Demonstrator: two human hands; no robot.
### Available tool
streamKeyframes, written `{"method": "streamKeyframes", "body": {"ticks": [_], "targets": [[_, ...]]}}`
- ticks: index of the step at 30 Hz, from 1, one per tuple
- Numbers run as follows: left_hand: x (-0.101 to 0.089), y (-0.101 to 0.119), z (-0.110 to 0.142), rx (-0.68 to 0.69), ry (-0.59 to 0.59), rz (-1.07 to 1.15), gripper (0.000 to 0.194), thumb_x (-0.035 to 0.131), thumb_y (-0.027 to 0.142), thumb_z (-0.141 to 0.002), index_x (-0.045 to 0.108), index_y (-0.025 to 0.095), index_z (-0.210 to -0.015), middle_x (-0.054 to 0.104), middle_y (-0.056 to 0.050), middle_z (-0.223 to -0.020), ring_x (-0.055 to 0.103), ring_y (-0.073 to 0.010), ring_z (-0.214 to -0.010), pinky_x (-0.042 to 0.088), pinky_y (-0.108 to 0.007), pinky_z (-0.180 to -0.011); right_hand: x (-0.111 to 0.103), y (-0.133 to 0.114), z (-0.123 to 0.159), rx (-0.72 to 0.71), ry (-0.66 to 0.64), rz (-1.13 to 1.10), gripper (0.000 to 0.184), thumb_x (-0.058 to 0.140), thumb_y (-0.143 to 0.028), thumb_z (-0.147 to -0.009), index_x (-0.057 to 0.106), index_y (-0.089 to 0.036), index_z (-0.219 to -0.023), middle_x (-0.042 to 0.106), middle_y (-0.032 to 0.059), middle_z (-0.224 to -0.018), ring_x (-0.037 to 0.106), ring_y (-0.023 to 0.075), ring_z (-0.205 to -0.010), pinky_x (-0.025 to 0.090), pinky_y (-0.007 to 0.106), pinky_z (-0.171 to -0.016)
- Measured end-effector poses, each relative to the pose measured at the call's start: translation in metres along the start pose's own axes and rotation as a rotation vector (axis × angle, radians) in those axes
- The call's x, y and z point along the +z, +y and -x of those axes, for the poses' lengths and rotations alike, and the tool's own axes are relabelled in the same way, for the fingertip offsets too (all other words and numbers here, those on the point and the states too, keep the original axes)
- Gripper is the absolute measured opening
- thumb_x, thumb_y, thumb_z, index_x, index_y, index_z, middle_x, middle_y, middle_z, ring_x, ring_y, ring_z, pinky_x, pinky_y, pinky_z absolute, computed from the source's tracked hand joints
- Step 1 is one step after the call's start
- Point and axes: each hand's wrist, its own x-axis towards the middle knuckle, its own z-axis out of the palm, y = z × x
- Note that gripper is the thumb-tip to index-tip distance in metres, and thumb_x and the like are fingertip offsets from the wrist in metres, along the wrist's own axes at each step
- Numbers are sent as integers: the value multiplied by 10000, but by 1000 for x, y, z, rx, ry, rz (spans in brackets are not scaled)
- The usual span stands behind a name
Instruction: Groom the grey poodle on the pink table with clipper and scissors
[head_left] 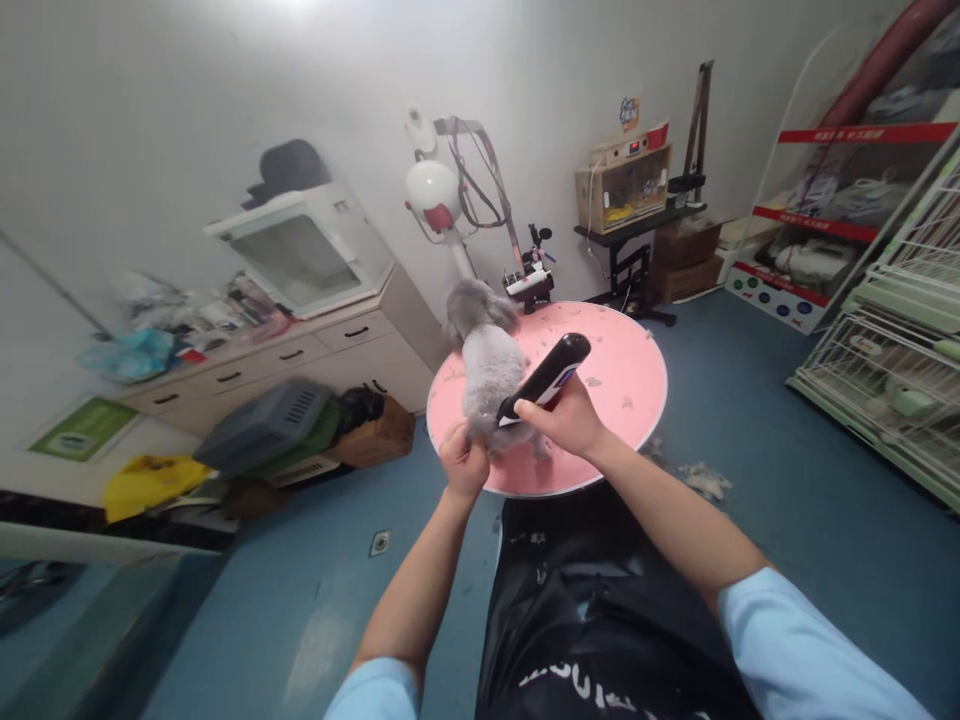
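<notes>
A small grey dog (491,360) stands on a round pink grooming table (630,370), its head turned away from me and its rear toward me. In my right hand (571,418) is a black hair clipper (551,375), its blade end against the fur near the dog's rump. My left hand (465,460) is closed at the dog's hind end, apparently around its tail or a tuft of fur there; the fingers partly hide it. Loose grey clippings lie on the pink top.
Behind the table stands a white dryer (433,190) on an arm. A drawer cabinet (360,335) with a white glass-fronted box (300,255) is at left. Wire cages (885,350) and a shelf rack (825,220) stand at right. Fur clumps (705,480) lie on the blue floor.
</notes>
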Motion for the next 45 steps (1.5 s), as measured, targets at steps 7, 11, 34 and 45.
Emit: {"method": "streamKeyframes", "body": {"ticks": [7,11,34,45], "targets": [[-4,3,-8,-15,-83,31,304,518,339,-915,665,165,-713,675,-49,-697,636,-154,-656,520,-260,-627,-3,4,5,-20,68,-45,197,702,-356,-686,587,-216,-762,660,21,-702,622,190,-646,539,335,-614],[-6,8,-16,-37,-148,47,289,510,287,-915,597,175,-663,600,-20,-617,573,-137,-596,490,-251,-600,-2,2,3,-55,57,-34,196,717,-363,-691,603,-220,-761,669,25,-703,626,197,-651,553,341,-615],[-8,13,-14,-218,-177,189,325,604,367,-865,652,158,-621,640,-43,-659,584,-141,-646,476,-255,-650,0,64,41,-151,-176,44,285,749,-329,-701,616,-219,-929,678,28,-818,613,141,-584,546,282,-542],[23,48,37,-1440,-34,1018,445,924,357,-520,717,112,-829,741,-75,-800,685,-168,-703,546,-242,-605,-57,29,-22,1,102,-70,295,695,-455,-741,630,-175,-805,562,-28,-545,505,119,-430,459,273,-422]]}}
